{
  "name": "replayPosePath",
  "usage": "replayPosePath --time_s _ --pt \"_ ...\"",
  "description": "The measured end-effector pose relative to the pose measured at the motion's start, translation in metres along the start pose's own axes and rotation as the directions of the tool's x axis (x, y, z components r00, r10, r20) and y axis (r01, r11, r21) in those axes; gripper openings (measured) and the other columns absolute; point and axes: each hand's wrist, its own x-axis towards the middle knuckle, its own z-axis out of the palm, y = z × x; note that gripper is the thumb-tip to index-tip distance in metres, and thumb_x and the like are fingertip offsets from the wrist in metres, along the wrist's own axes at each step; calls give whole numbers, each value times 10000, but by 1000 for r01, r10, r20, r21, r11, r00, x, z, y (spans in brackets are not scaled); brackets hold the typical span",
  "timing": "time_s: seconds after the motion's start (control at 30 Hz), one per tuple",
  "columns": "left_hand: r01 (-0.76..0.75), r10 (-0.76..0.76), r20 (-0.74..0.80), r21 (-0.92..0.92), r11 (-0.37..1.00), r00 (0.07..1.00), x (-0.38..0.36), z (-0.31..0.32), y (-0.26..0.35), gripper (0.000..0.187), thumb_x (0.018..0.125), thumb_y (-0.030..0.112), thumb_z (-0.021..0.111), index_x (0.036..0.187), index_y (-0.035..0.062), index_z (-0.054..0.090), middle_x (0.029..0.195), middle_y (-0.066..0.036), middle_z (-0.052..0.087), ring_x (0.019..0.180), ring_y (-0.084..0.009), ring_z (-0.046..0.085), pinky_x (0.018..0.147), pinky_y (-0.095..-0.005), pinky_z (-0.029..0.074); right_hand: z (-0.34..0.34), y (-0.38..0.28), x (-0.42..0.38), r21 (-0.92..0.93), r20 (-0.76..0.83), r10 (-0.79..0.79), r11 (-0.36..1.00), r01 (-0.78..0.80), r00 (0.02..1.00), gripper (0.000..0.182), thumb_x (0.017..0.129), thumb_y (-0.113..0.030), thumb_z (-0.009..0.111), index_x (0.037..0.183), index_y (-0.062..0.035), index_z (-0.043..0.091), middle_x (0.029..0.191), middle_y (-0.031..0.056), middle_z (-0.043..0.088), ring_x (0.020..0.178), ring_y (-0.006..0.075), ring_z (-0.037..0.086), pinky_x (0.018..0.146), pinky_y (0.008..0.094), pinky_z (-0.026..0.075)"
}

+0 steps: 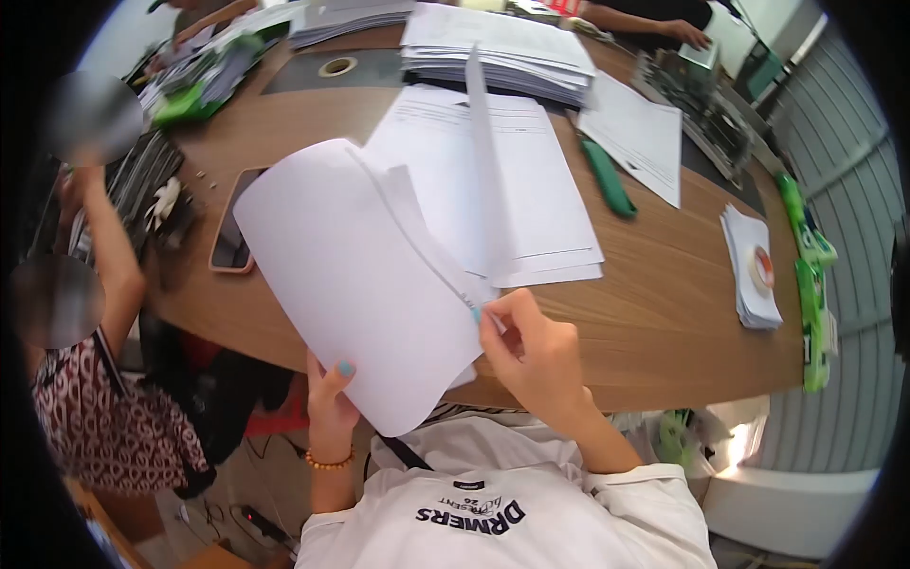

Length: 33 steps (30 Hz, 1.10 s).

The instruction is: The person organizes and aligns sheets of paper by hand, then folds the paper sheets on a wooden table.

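The right hand (533, 349) pinches the inner edge of a curled sheaf (360, 275) near a corner, fingertips closed on the paper. The left hand (332, 403) props the same sheaf from below, thumb on its face. The sheaf hangs over the near edge of the counter (664, 313), above the lap. One sheet (483, 161) stands upright from the stack (512, 180) just behind. With so light a pinch, I'd say loose pages could slip and fan out toward the floor; a sweep of the sheaf might also knock that standing sheet or nudge the phone (232, 232) beside it.
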Motion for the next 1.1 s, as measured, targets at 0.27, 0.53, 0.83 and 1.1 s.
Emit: replayPosePath --time_s 0.27,0.53,0.83,1.1 --pt "140 -132 -85 95 985 988 29 40 -6 466 773 178 564 1155 -53 427 1079 -123 538 996 -196 538 825 -316 457 -36 17 -1 150 153 228 956 -251 961 231 774 -75 630 969 -14 521 867 118 597 777 182 601 641 278 473" --pt "150 -152 2 117 982 988 30 48 -11 498 694 -4 598 1165 -32 438 1078 -115 542 1002 -177 525 888 -309 406 -37 43 21 528 268 372 715 -458 889 429 836 -176 608 1178 11 430 1134 163 540 996 197 559 830 298 453" --pt "152 -150 -36 60 986 988 27 49 -18 506 701 11 589 1174 -23 411 1099 -120 520 1009 -187 522 882 -324 414 -32 36 27 524 499 376 588 -617 781 232 809 -69 616 1000 37 537 870 93 648 796 101 607 693 236 490" --pt "114 -103 -81 154 982 991 24 55 -18 393 788 96 615 1122 -24 447 1051 -114 545 927 -156 547 786 -294 457 -27 33 25 504 449 405 621 -600 796 156 794 -48 629 894 22 532 825 87 652 728 86 615 650 211 492"
